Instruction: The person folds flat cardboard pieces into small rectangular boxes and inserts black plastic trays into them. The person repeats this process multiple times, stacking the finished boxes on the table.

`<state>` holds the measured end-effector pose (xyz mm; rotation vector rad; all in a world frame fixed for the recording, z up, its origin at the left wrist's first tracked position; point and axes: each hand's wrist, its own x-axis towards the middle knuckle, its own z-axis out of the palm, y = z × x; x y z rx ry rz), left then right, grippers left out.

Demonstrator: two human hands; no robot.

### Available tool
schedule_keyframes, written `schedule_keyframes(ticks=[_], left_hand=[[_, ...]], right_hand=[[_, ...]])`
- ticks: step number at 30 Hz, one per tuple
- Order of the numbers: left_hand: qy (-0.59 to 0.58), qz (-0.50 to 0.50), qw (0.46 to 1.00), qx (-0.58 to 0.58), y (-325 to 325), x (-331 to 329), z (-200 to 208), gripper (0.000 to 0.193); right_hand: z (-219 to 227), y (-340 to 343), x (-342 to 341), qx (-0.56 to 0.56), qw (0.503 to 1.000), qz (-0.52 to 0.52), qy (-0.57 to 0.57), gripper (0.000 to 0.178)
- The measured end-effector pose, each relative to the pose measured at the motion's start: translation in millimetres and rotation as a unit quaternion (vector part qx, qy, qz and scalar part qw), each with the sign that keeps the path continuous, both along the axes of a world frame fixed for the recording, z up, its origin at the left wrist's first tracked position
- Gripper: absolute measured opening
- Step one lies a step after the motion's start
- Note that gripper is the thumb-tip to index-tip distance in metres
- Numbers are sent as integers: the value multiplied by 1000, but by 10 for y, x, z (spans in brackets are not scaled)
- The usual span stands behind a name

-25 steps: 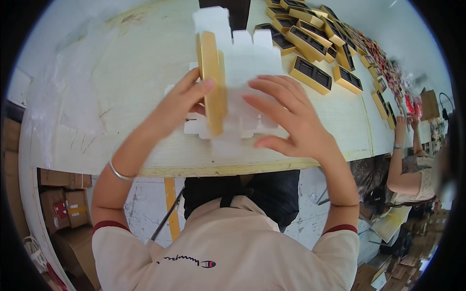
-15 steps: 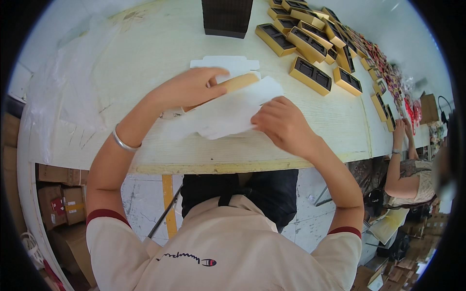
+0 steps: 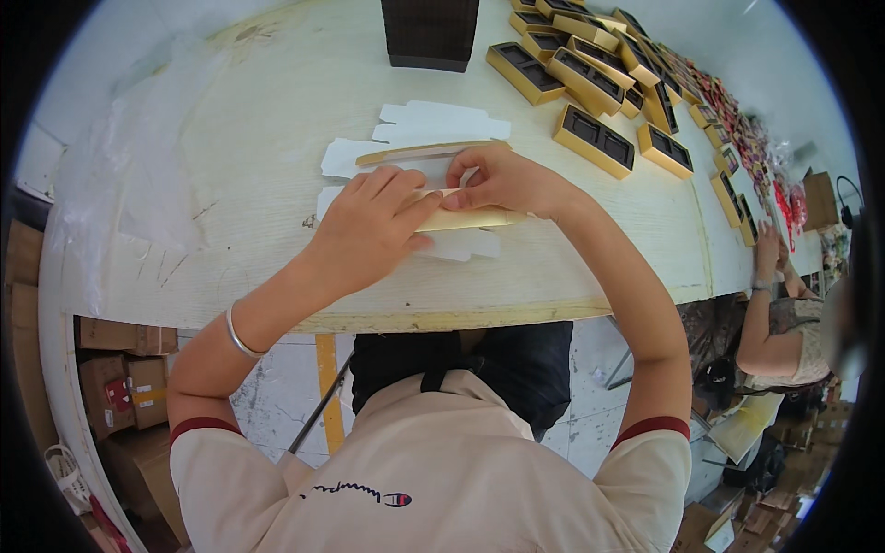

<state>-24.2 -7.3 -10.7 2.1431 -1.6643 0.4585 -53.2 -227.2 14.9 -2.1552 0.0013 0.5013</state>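
Note:
A cut-out cardboard box blank [image 3: 441,120], white on the inside and gold on the outside, lies in front of me with its side walls partly folded up. Its near gold wall [image 3: 475,219] is between my hands, and the far gold edge stands behind them. My left hand [image 3: 373,221] is closed over the left part of the near wall, fingers bent and thumb toward me. My right hand [image 3: 502,182] pinches the same wall near its middle, fingertips beside those of the left. The fingers hide part of the fold. White flaps spread out on the tabletop around it.
A dark upright box [image 3: 430,35] stands at the far middle. Several gold boxes with black inserts [image 3: 595,141] are heaped at the far right. Clear plastic sheeting [image 3: 138,166] covers the left side. Cartons [image 3: 120,387] sit under the table; another person's arm [image 3: 765,267] is at right.
The blank, tilted and blurred before, now rests flatter on the table with gold walls folded up. My right hand has moved left and away from me, and both hands have come together.

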Motion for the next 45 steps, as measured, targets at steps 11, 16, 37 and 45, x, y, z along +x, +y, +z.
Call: schedule_keyframes(ticks=[11,16,37,45], left_hand=[[191,62,979,-24,-63,53,-139,7],[57,102,990,83,-124,74,51,16],[208,86,974,-8,-162,142,94,39],[452,9,887,93,-9,183,91,33]], right_hand=[[-231,22,-418,-265,860,156,-407,10],[-133,55,-221,-240,932,110,-247,7],[-168,-31,-287,-351,755,220,-508,19],[-391,31,-467,-54,885,165,-431,20]])
